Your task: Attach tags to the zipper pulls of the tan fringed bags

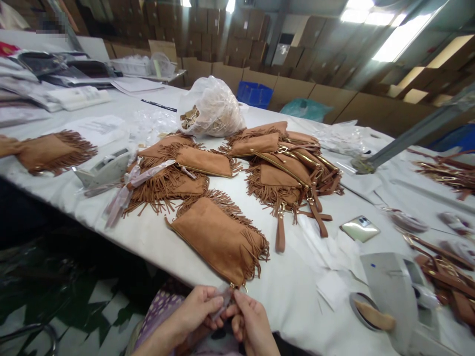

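Note:
A brown fringed pouch (211, 232) lies flat near the table's front edge, its zipper side toward me. A small gold ring (244, 288) shows at its near corner. Just below that corner, my left hand (198, 311) is closed on a pale, plastic-wrapped strip (222, 300). My right hand (252, 321) pinches close beside it, by the pouch's corner hardware; the fingers hide what lies between them. Beyond the pouch are a pile of fringed pouches (200, 160) and another pile with wrist straps (281, 232). Two wrapped straps (120, 202) lie at the left.
A plastic bag of hardware (218, 106) stands behind the piles. Tape dispensers (393, 291) (107, 170) sit at right and left. A phone (359, 228), brown straps (445, 277) and a slanted metal pole (415, 131) are at right. Another person's hand (7, 146) touches a pouch far left.

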Available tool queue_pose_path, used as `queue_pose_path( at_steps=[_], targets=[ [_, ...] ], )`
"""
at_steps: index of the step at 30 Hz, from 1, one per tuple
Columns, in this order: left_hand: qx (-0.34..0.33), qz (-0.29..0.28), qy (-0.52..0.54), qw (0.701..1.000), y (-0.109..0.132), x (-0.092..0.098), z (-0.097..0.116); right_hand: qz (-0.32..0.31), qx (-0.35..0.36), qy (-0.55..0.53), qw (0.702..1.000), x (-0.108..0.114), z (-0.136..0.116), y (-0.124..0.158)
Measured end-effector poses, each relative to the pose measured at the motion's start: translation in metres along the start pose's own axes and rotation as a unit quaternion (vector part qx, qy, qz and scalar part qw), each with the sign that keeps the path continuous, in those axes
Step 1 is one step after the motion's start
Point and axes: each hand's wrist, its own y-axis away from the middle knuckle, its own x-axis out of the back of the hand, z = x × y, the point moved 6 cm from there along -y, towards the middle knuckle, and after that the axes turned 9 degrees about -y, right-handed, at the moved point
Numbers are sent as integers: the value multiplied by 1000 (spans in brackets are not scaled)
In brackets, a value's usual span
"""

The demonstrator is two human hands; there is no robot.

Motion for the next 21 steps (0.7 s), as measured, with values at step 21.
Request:
queue_pose_path(
  at_steps=[21],
  targets=[
    [-5,-4,30,1000,-5,-8,11,2,245,311,918,-5,-30,6]
  ],
)
